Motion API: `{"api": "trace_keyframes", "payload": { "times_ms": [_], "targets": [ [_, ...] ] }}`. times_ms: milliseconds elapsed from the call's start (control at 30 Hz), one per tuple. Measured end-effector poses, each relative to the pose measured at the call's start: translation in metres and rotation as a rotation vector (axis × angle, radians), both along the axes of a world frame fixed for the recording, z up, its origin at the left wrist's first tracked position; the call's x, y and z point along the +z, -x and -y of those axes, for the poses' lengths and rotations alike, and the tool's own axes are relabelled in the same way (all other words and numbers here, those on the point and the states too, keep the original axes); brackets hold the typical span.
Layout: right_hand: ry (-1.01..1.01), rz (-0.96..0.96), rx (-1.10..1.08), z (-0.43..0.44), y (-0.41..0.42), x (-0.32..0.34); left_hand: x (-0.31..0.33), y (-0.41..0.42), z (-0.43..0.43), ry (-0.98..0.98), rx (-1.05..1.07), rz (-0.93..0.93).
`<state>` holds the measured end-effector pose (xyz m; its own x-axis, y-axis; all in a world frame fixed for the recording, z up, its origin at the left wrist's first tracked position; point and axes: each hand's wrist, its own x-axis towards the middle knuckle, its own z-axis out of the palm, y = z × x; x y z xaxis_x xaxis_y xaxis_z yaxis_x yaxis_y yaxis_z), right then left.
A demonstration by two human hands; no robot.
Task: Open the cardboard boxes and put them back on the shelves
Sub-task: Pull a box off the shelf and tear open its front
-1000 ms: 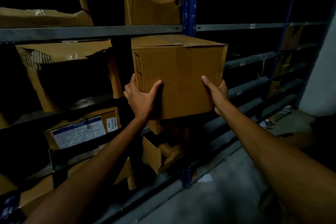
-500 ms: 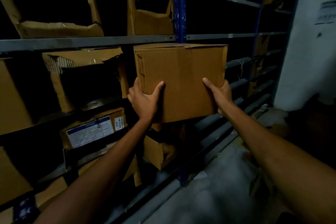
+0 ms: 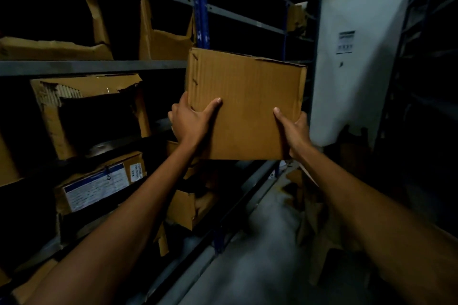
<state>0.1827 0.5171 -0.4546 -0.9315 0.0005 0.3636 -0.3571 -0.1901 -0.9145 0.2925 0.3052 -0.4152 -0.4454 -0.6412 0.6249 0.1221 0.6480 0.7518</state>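
Observation:
A plain brown cardboard box hangs in the air in front of the blue shelf post, its flat front face toward me. My left hand grips its lower left side, thumb on the front. My right hand grips its lower right corner the same way. The box's top is hidden from here. It sits level with the grey shelf rail and overlaps the darker bay to the right of the post.
The left bay holds torn open boxes, a labelled carton and ripped cartons above. Cardboard scraps lie on the grey floor. A white wall with a notice stands at the right, and dark racking at the far right.
The box has shifted to the right and slightly up, still in both hands. My view has swung right and upward, so the white wall and the far aisle now show.

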Motion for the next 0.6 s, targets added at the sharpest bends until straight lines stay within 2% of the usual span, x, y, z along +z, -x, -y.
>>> {"api": "trace_keyframes", "payload": {
  "times_ms": [133, 267, 467, 600],
  "targets": [
    [-0.055, -0.009, -0.090, -0.037, -0.015, 0.002, 0.000, 0.004, -0.018, -0.014, -0.123, 0.033],
    [-0.138, 0.000, -0.158, -0.067, -0.020, -0.004, -0.011, 0.008, -0.031, -0.064, -0.348, 0.012],
    [-0.349, -0.005, -0.113, -0.095, -0.025, -0.001, -0.021, 0.009, -0.017, -0.246, -0.617, 0.017],
    [-0.366, 0.011, -0.020, -0.092, -0.026, -0.008, -0.043, 0.003, 0.004, -0.368, -0.700, 0.083]
  ]
}}
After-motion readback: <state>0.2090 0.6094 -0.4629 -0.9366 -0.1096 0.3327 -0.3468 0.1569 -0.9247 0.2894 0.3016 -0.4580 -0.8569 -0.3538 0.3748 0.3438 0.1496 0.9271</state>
